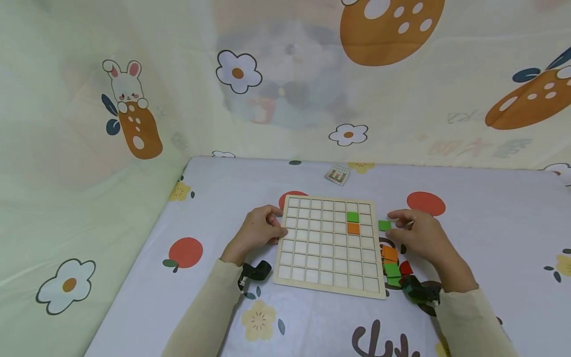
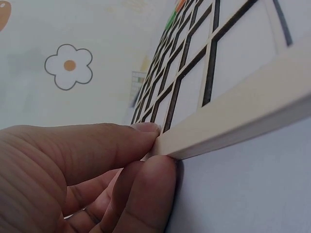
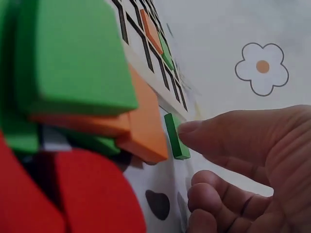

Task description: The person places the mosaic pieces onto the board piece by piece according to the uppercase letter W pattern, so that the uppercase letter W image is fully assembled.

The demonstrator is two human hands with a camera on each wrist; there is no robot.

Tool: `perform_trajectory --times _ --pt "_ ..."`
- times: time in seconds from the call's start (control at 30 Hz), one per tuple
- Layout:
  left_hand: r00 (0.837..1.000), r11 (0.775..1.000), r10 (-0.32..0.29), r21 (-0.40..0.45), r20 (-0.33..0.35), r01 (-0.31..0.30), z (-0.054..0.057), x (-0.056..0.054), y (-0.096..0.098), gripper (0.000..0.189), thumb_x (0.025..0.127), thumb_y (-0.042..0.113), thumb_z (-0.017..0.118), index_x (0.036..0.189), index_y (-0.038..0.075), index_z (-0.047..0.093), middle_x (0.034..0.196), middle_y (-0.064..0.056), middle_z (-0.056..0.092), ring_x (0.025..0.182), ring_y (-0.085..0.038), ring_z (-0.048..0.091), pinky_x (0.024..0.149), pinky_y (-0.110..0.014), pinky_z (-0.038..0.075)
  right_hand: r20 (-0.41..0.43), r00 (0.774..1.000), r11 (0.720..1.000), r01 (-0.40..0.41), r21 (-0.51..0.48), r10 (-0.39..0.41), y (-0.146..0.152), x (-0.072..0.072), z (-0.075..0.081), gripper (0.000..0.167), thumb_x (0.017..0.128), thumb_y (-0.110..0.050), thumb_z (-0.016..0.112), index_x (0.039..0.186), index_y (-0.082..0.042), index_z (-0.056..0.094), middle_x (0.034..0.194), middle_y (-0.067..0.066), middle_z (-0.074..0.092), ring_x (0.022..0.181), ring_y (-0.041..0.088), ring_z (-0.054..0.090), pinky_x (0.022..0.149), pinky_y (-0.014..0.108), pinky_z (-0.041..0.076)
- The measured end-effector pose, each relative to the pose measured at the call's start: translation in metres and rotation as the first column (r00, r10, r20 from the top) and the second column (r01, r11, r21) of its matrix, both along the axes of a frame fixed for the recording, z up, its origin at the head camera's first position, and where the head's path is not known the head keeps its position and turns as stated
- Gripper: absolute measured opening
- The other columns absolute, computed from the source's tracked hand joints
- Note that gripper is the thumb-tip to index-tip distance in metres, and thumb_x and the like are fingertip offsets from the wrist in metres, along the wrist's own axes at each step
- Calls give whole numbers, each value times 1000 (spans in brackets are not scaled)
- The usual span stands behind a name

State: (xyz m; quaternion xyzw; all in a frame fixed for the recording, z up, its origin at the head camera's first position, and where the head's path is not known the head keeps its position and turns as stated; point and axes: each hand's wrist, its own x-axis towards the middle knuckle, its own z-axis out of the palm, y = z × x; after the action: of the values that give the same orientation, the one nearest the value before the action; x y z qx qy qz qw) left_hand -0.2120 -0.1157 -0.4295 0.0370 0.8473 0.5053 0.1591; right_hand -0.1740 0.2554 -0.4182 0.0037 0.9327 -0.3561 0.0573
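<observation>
A square wooden grid board [image 1: 285, 258] with white cells lies flat on the cloth-covered table. Its left edge is pinched by my left hand [image 1: 256, 230]; in the left wrist view the fingertips [image 2: 148, 128] press close against the rim. Two tiles sit in its upper right cells, one green [image 1: 353, 217] above one orange [image 1: 353, 228]. My right hand [image 1: 419, 235] is just right of the board, thumb and index finger apart around a loose green tile [image 1: 384, 225]. In the right wrist view the thumb overlaps that tile's end, and the other fingers curl below it.
Beside the board's right edge, near my right wrist, are loose orange tiles [image 1: 389, 254], green tiles [image 1: 392, 270] and red pieces [image 1: 405, 268], partly overlapping. Behind the board lies a small card [image 1: 337, 175] with a grid pattern. Patterned cloth walls [image 1: 285, 134] rise behind and to the left.
</observation>
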Motion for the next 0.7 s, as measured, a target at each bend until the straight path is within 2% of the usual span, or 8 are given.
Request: perform_trajectory --times 0.17,0.27,0.5,0.7 --pt "1000 1000 0 5 1 0 0 0 0 47 82 6 80 124 3 60 84 -9 62 60 -16 61 55 -26 54 19 1000 999 -14 28 14 1 -6 -1 45 85 -18 75 124 0 64 86 9 57 74 24 52 53 30 44" --pt "1000 1000 0 5 0 0 0 0 0 48 81 6 80 125 3 60 84 -9 62 60 -16 60 55 -25 54 47 999 999 -11 43 9 1 -8 -1 41 86 -19 74 121 -1 65 82 8 56 71 23 52 53 30 44" --pt "1000 1000 1 4 -1 -1 0 0 0 47 81 5 80 124 3 60 84 -9 62 59 -15 60 54 -25 54 85 996 999 7 44 -11 -1 -9 0 34 85 -20 76 112 -1 69 84 8 57 75 24 52 55 31 46" --pt "1000 1000 2 -5 -3 -2 1 1 0 46 82 7 81 123 4 60 85 -9 62 60 -15 61 55 -26 54 84 996 999 42 -32 -40 -1 -5 -1 28 86 -19 75 108 -4 68 90 10 63 81 25 55 60 31 50"
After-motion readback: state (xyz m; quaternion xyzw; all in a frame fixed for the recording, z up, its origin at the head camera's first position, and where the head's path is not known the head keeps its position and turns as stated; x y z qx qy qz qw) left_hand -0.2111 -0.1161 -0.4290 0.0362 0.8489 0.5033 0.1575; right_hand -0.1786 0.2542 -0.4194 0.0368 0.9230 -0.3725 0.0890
